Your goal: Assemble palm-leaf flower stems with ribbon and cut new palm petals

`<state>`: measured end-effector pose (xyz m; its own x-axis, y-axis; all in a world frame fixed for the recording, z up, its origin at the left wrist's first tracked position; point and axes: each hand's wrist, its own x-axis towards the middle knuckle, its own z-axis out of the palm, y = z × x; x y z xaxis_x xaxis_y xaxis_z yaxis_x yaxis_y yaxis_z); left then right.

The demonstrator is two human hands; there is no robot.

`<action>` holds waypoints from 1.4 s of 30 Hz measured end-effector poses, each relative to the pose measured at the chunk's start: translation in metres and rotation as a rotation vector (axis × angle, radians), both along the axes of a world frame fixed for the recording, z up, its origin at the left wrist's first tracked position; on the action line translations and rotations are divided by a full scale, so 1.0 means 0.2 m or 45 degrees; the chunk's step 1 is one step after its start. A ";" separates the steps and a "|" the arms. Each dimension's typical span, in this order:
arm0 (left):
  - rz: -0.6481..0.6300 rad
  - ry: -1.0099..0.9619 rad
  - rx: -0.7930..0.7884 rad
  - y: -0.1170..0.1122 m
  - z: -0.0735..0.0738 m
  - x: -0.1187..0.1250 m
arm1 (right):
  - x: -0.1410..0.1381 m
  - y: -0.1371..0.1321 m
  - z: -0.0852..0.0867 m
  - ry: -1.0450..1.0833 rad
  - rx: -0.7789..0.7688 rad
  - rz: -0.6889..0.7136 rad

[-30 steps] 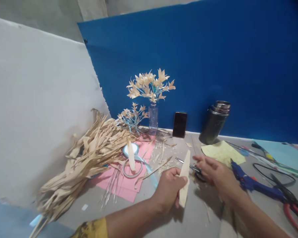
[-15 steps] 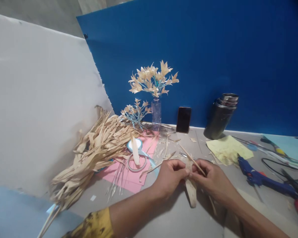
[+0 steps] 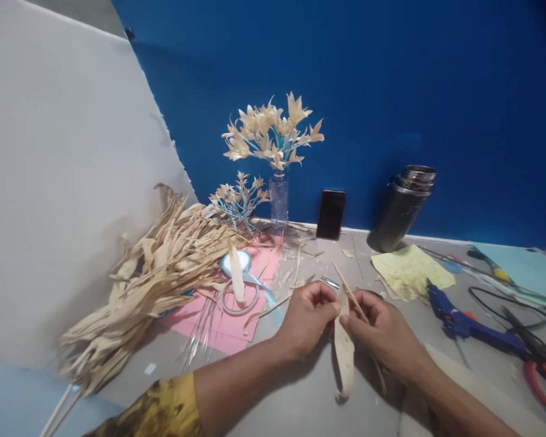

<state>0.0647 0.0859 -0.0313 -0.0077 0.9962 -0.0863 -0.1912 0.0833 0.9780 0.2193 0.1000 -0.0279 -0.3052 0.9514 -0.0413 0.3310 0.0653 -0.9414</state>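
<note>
A pale strip of dried husk [image 3: 344, 355] hangs between my two hands, its wider end pointing down toward me. My left hand [image 3: 310, 315] pinches its upper part between thumb and fingers. My right hand [image 3: 377, 325] is closed against the same piece, thumb pressed to it, and also grips a thin tan stick [image 3: 348, 286] that slants up to the left. Just beyond my fingers lies a small metal tool tip [image 3: 330, 282], mostly hidden. Where the fingertips meet, the exact hold is partly covered.
Left lies a heap of dried husks [image 3: 164, 255], beside pink paper [image 3: 234, 334], a ribbon roll [image 3: 235, 263] and wires [image 3: 200, 328]. Husk flowers [image 3: 273, 130] stand in a clear bottle [image 3: 279, 203]. Right are a phone [image 3: 330, 215], flask [image 3: 400, 209], yellow paper [image 3: 412, 270], blue glue gun [image 3: 473, 328] and red-handled scissors [image 3: 543, 382].
The husk strip has turned slightly and its lower end hangs a little lower, while both hands keep hold. The whole view has shifted, so the background appears farther left and higher.
</note>
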 end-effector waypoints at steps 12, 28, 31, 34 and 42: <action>-0.098 0.044 -0.124 -0.01 -0.05 0.01 | -0.01 0.00 0.00 -0.106 0.153 -0.066; -0.168 0.119 -0.123 -0.01 -0.02 0.00 | 0.08 0.01 -0.05 -0.624 1.155 -0.083; -0.283 -0.018 -0.219 -0.02 -0.01 -0.01 | 0.08 0.00 -0.03 -0.637 1.165 0.007; -0.318 -0.068 -0.226 -0.02 -0.04 -0.02 | 0.08 -0.02 -0.03 -0.658 1.246 0.072; -0.211 0.087 -0.165 -0.02 -0.05 -0.01 | 0.06 -0.04 -0.04 -0.669 1.366 0.028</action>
